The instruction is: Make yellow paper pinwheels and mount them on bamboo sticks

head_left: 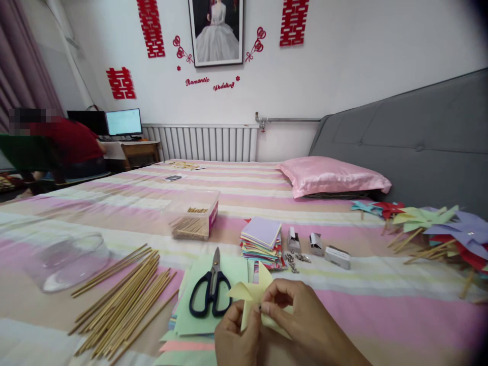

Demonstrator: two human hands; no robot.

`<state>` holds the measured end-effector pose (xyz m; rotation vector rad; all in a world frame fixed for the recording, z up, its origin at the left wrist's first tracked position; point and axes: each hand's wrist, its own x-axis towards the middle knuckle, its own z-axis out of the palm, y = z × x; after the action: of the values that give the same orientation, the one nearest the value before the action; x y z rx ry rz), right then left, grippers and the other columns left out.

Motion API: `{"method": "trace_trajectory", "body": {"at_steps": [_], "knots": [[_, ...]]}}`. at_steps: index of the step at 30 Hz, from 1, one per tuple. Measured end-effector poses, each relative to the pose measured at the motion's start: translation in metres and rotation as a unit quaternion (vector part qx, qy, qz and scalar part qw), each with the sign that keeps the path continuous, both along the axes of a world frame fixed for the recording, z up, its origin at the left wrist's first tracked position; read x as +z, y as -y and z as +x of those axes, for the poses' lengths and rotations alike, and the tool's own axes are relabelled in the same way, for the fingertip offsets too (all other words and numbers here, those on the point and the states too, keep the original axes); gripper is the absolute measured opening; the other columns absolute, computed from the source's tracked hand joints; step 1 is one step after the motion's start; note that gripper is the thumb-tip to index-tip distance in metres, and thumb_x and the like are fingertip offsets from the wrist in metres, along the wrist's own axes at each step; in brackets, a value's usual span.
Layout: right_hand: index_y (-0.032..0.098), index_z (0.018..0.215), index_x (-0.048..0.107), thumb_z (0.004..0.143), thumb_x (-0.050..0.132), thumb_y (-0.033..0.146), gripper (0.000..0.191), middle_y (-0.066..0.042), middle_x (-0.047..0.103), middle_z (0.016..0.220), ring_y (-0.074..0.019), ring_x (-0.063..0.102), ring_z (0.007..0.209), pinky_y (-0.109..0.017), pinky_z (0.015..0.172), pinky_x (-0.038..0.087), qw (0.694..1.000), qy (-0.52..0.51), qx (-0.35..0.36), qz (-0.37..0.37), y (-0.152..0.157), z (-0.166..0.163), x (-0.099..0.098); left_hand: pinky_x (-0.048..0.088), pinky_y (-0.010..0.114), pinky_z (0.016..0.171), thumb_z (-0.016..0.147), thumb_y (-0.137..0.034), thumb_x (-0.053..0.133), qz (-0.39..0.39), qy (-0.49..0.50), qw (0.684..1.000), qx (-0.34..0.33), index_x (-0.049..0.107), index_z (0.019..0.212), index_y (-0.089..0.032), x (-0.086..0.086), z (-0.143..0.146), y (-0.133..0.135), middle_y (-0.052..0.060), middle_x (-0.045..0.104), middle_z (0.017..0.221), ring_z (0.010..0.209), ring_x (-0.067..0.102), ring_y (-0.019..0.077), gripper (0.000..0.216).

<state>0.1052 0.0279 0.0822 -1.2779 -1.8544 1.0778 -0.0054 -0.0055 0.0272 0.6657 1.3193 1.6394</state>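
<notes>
While both hands meet at the bottom edge of the view, they pinch one folded piece of yellow paper (246,294) between them, just right of the black-handled scissors (211,295). The left hand (235,339) grips the paper's lower part with thumb and fingers closed tight on it. The right hand (305,323) closes its thumb and forefinger on a fold near the paper's middle, its other fingers curled. Pointed flaps of the paper stand up above the fingers.

The scissors lie shut on a pale green sheet (198,317), blades pointing away from the person. That sheet tops a loose pile of coloured sheets.

Left of the scissors lies a spread bundle of bamboo sticks (122,300), and farther left a clear plastic container (68,259). Beyond the scissors and slightly left stands a clear box (194,219) with more sticks in it. Beyond them and to the right sits a stack of coloured paper squares (262,241), with three small metal staplers (316,244) in a row to the right of it. Far right of the scissors lies a heap of finished paper pinwheels (438,229) on sticks.

All of this rests on a pink-striped bedspread (381,305). Well beyond the scissors, at the far left, a person in a red top (72,142) bends beside a desk with a lit monitor (123,122).
</notes>
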Motion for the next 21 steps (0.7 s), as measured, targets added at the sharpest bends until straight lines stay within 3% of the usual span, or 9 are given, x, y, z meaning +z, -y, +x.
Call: {"method": "trace_trajectory", "body": {"at_steps": [4, 14, 21], "knots": [[0.016, 0.067, 0.059, 0.068, 0.053, 0.012, 0.007, 0.002, 0.054, 0.061, -0.014, 0.049, 0.061, -0.024, 0.057, 0.037, 0.999, -0.037, 0.009, -0.012, -0.0003, -0.0001, -0.003, 0.035, 0.017, 0.046, 0.056, -0.038, 0.072, -0.008, 0.004, 1.0, -0.004, 0.064, 0.062, -0.014, -0.0023, -0.0001, -0.0007, 0.001, 0.063, 0.056, 0.053, 0.046, 0.0102, 0.026], [0.019, 0.078, 0.055, 0.069, 0.053, 0.011, 0.012, 0.005, 0.046, 0.062, -0.0124, 0.045, 0.061, -0.022, 0.056, 0.035, 0.997, -0.072, 0.02, -0.008, 0.002, 0.0001, -0.0029, 0.039, 0.02, 0.051, 0.052, -0.037, 0.075, 0.005, -0.005, 1.0, 0.013, 0.066, 0.06, -0.012, -0.0012, 0.0001, -0.0019, 0.0, 0.061, 0.051, 0.051, 0.047, 0.0109, 0.028], [0.021, 0.104, 0.048, 0.071, 0.052, 0.014, 0.034, 0.003, 0.057, 0.07, -0.0154, 0.053, 0.066, -0.025, 0.061, 0.04, 0.991, -0.123, 0.037, -0.037, 0.0039, -0.001, -0.0021, 0.038, 0.02, 0.05, 0.053, -0.037, 0.075, -0.001, -0.019, 1.0, 0.013, 0.068, 0.061, -0.012, 0.0051, 0.0002, 0.0008, 0.0, 0.063, 0.05, 0.05, 0.047, 0.011, 0.027]]}}
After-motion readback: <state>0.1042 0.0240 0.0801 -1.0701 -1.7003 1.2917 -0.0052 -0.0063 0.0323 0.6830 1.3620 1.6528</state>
